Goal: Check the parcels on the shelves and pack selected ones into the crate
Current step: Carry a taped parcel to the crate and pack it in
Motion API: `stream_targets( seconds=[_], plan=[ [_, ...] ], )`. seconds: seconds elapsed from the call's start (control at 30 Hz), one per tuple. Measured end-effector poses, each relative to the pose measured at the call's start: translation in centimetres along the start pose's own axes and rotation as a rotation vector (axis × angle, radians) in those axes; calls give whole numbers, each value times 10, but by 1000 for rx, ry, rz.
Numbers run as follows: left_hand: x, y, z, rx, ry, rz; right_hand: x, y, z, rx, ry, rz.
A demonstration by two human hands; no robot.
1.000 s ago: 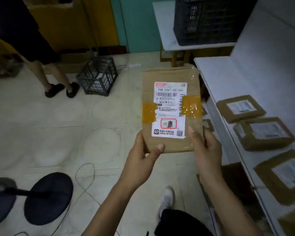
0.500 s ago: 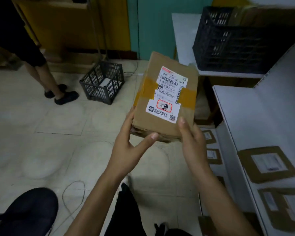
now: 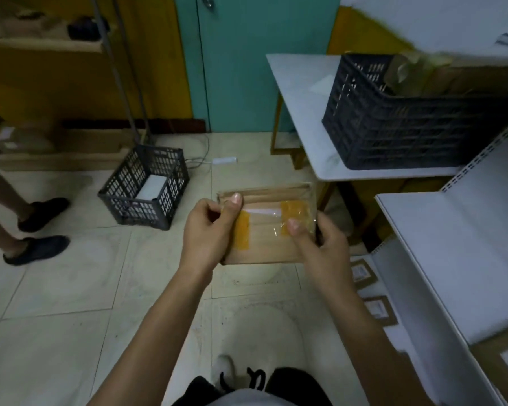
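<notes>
The brown parcel (image 3: pixel 269 232) with yellow tape is held flat over the tiled floor (image 3: pixel 71 273), the left hand (image 3: pixel 210 230) with fingers curled round its left edge, the right hand (image 3: pixel 320 247) pinching its right edge, thumb on the tape, well apart from the black crate (image 3: pixel 408 136) on the white worktop (image 3: pixel 299 98).

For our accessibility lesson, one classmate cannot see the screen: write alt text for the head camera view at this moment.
A person's left hand and right hand grip a taped brown parcel above a tiled floor. Ahead to the right, a dark crate sits on a white table; a smaller crate stands on the floor to the left.
</notes>
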State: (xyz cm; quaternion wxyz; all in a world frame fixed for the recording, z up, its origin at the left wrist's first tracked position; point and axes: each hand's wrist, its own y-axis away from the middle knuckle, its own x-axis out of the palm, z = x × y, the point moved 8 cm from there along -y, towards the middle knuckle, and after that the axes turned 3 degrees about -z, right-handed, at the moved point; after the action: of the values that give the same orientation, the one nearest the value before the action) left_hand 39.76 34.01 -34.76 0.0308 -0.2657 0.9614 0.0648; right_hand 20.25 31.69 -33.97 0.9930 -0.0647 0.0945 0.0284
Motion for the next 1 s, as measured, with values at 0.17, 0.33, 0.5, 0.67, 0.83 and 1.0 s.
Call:
stream_targets(
  seconds=[0.17,0.33,0.5,0.67,0.83,1.0],
  plan=[
    [7,-63,-13,-2,228,166,3,-54,5,-133,35,-51],
    [45,-127,-23,-16,200,308,-13,-112,15,-496,393,-204],
    [97,-206,-40,90,239,342,-19,-184,-4,-450,575,-381],
    [168,-299,-63,177,176,355,-26,-297,-42,-108,276,-171],
    [249,-372,-108,296,150,407,-58,-392,-36,-140,172,-316],
    [320,-415,-140,347,187,497,-103,-455,-19,-242,268,-426]
  ],
)
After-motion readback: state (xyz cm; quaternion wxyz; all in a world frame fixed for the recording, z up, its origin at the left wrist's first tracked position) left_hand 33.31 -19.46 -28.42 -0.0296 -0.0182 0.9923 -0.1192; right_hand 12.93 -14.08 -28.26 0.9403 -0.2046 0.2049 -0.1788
